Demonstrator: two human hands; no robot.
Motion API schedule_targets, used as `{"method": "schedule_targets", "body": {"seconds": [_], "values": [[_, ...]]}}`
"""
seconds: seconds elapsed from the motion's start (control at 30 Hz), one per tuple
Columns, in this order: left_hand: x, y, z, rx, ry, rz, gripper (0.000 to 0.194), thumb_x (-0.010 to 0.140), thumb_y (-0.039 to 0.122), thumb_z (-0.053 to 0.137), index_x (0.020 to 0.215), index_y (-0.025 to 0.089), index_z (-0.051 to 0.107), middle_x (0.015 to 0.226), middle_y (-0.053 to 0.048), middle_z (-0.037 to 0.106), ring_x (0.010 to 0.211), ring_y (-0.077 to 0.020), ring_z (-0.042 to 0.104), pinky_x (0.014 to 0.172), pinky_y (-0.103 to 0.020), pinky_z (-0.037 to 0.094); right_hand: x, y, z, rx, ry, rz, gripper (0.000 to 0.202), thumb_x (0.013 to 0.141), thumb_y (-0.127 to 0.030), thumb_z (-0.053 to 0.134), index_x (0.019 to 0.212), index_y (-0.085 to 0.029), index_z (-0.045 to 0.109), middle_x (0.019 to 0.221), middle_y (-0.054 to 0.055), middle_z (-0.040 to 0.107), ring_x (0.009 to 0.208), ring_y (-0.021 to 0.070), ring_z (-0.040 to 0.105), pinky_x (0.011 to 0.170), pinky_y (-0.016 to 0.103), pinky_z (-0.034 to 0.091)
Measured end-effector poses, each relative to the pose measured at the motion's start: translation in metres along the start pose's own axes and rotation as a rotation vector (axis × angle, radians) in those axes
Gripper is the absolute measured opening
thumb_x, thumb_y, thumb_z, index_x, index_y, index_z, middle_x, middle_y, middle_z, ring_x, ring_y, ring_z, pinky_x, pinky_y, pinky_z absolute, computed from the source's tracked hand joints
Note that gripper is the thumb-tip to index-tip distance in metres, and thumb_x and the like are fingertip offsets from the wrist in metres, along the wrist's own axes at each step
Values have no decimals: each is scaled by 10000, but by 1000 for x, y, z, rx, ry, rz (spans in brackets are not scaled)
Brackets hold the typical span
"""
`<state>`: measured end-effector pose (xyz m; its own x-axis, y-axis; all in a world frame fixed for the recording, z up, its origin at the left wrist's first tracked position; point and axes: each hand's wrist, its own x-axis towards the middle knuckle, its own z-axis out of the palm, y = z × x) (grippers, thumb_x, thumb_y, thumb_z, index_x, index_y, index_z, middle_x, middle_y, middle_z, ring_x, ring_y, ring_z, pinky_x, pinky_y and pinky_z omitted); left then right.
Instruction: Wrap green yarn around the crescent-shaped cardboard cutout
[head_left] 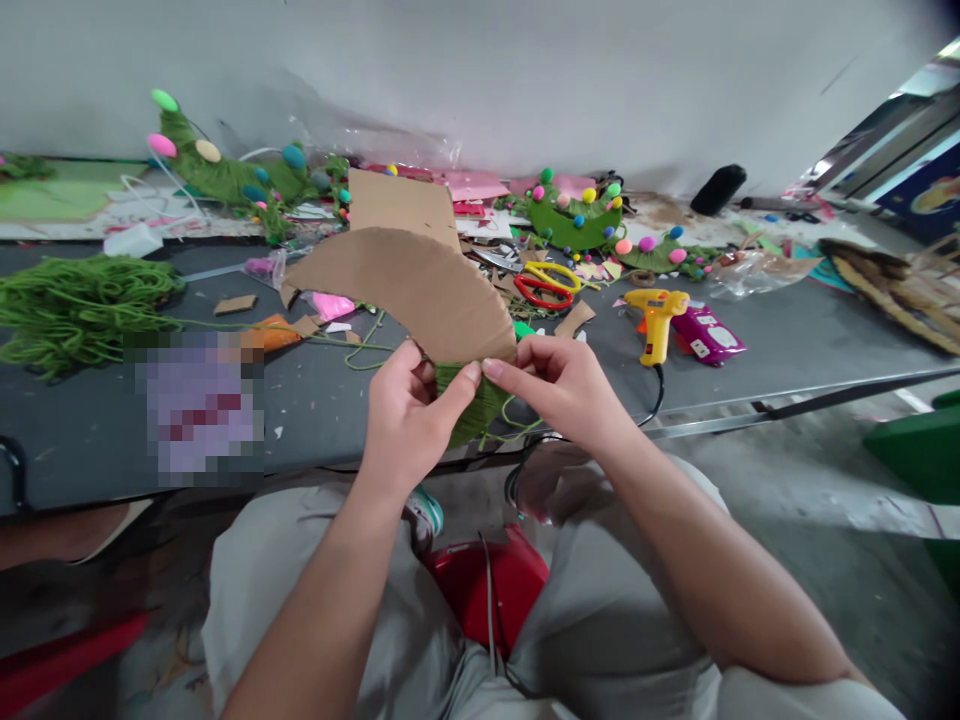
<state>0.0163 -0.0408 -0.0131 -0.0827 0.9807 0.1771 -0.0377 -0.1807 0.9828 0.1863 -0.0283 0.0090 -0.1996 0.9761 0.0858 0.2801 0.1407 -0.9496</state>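
A curved cardboard piece (420, 285) is held up over the table's front edge. Green yarn (471, 405) is wrapped around its lower end. My left hand (412, 415) grips that end from the left, thumb on the front near the top of the wrapping. From the right, my right hand (566, 390) pinches the same piece, its thumb tip close to the left thumb. A loose strand of yarn hangs below the right fingers and another runs left toward a large green yarn pile (82, 305).
A yellow glue gun (656, 320) and a purple packet (709, 335) lie at right. Behind the cardboard are red and yellow scissors (547, 285) among scraps. Green crescents with coloured balls (574, 222) stand near the wall. A red stool (491, 585) is below.
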Motion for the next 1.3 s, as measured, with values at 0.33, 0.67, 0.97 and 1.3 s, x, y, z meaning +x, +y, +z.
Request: {"method": "schedule_targets", "body": {"seconds": [0.33,0.67,0.97,1.3], "values": [[0,1,-1,-17,-9,-20,294,785,315,808,997,164,672,846,-34,760,733,-172,707,608,-235,554,1,1,1,-2,3,-3,534,770,-586,781,632,-178,464,562,-71,302,551,68,238,484,251,162],[2,-9,-7,-69,-9,-28,313,790,346,819,1011,185,667,927,-51,777,830,-206,744,665,-261,592,7,10,-13,108,-178,76,524,731,-639,785,731,-160,572,618,-59,374,568,69,269,498,247,163],[4,-8,-10,-121,-57,-39,341,797,334,811,1074,186,681,1045,-73,777,959,-230,739,775,-296,607,5,6,-14,124,-207,34,406,808,-528,765,786,-151,617,675,-39,450,601,76,347,523,240,248],[7,-5,-11,-96,-110,-52,350,779,321,808,1056,158,669,1027,-84,771,943,-232,732,784,-304,590,3,4,-8,76,-175,79,483,828,-591,717,689,-162,544,618,-53,352,580,78,279,512,260,184]]}}
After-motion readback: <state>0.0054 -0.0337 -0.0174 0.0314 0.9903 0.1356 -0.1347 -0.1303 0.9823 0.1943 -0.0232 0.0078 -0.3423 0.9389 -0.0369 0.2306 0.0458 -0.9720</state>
